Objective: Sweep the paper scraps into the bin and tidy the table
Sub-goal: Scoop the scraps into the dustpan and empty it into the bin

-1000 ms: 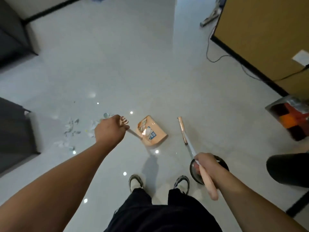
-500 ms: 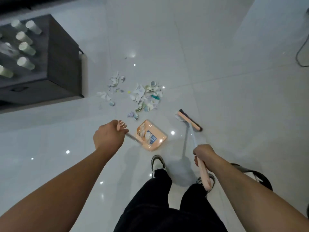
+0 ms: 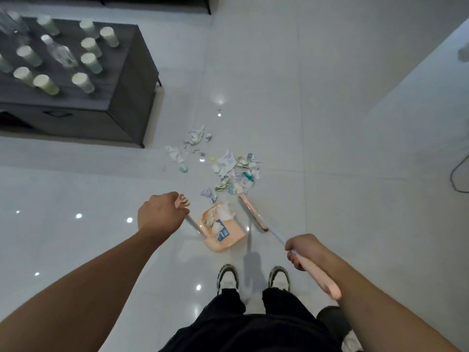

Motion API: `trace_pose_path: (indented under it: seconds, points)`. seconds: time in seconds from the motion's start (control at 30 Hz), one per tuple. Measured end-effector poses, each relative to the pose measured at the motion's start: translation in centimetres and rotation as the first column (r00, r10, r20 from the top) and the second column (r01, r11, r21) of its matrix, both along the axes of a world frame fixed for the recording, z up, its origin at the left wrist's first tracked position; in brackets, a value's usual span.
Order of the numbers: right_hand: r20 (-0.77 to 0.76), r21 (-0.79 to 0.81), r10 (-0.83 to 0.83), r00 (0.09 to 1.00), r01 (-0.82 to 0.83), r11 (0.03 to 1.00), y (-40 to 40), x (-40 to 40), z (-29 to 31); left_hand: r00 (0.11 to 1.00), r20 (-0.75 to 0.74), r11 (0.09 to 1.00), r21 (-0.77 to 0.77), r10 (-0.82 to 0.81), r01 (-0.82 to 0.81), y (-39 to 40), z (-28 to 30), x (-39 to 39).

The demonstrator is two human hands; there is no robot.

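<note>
Left hand (image 3: 162, 215): we grip the top of the dustpan handle (image 3: 183, 202).
Right hand (image 3: 303, 251): we grip the broom handle (image 3: 317, 276), fingers curled round it.
Dustpan (image 3: 223, 231): on the floor ahead of our shoes, some scraps inside.
Broom head (image 3: 253, 212): just right of the dustpan, touching the pile's near edge.
Paper scraps (image 3: 234, 174): scattered on the floor beyond the dustpan.
Surface (image 3: 121, 80): dark, upper left, carrying cups (image 3: 87, 63).

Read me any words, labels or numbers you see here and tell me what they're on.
No text here can be read.
Blue and white label inside the peach plastic dustpan, at: print too blurred to read.
Torn paper scraps on the white tiled floor: coloured printing, too small to make out.
Pale green paper cups on the dark grey table: no visible lettering.
</note>
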State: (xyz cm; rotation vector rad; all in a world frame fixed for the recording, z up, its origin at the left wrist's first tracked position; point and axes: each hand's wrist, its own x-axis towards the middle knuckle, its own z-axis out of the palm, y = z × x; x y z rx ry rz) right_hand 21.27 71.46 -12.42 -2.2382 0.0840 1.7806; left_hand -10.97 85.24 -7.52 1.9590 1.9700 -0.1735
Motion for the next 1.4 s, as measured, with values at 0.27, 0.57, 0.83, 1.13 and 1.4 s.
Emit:
trace_pose_path:
  seconds: [0.27, 0.57, 0.83, 1.13, 1.4]
  points:
    - [0.168, 0.183, 0.050, 0.985, -0.081, 0.980, 10.5, 3.6, -0.3, 0.947, -0.048, 0.947, 0.061, 0.317, -0.314, 0.7, 0.0, -2.2]
    - [0.175, 0.163, 0.143, 0.974, -0.172, 0.972, 22.8, 8.2, -4.5, 0.783, -0.013, 0.777, 0.125, 0.622, -0.616, 0.5, -1.8, -0.7]
    - [0.171, 0.133, 0.371, 0.913, -0.394, 0.909, 27.9, 6.8, -10.2, 0.665, 0.123, 0.661, 0.079, 0.736, -0.746, 3.7, -3.3, 0.8]
    - [0.109, 0.105, 0.777, 0.620, -0.785, 0.611, 24.9, 2.2, -10.1, 0.757, 0.059, 0.747, 0.132, 0.650, -0.652, 7.9, -4.2, 5.6]
    - [-0.042, 0.128, 0.742, 0.669, -0.733, 0.668, 21.1, -0.6, -6.8, 0.801, 0.087, 0.795, 0.100, 0.592, -0.598, 7.2, -3.8, 3.2]
